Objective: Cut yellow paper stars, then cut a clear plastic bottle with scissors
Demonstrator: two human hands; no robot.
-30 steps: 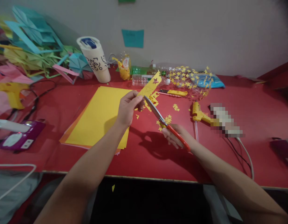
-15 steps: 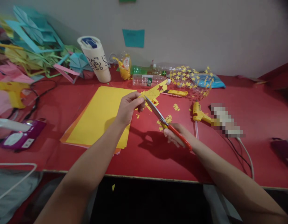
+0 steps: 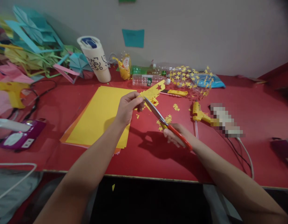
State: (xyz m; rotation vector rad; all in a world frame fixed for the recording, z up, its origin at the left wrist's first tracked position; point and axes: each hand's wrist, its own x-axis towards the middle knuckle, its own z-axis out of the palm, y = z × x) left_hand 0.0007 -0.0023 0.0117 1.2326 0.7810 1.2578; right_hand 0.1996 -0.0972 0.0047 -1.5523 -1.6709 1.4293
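1. Two bare hands work above a red table [image 3: 146, 163]. The left hand [image 3: 125, 109] has its thumb and forefinger pinched together on the near end of a yellow strip [image 3: 152, 91]; its other fingers are curled.
2. One star-shaped hole shows near the strip's far end, which points up and away to the right.
3. One pair of scissors [image 3: 160, 119] is in the right hand [image 3: 175, 135], the fingers wrapped around the red handles. The blades look nearly together, and their tips are at the left fingertips, beside the strip.
4. Several yellow scraps [image 3: 155, 101] lie beyond the left hand, under and beside the strip. Small cut stars [image 3: 168, 119] lie near the scissors' pivot, with another small cluster farther back.
5. Many sheets form a paper stack [image 3: 94, 116], yellow on top with orange showing at the edge, partly beneath the left forearm.
6. One yellow cutter [image 3: 177, 93] lies behind the stars, and a yellow glue gun [image 3: 197, 111] lies to the right of them.
7. Several clear bottles [image 3: 141, 80] lie along the wall, near a star-covered piece [image 3: 185, 77]. A white tumbler [image 3: 97, 62] stands behind the stack.
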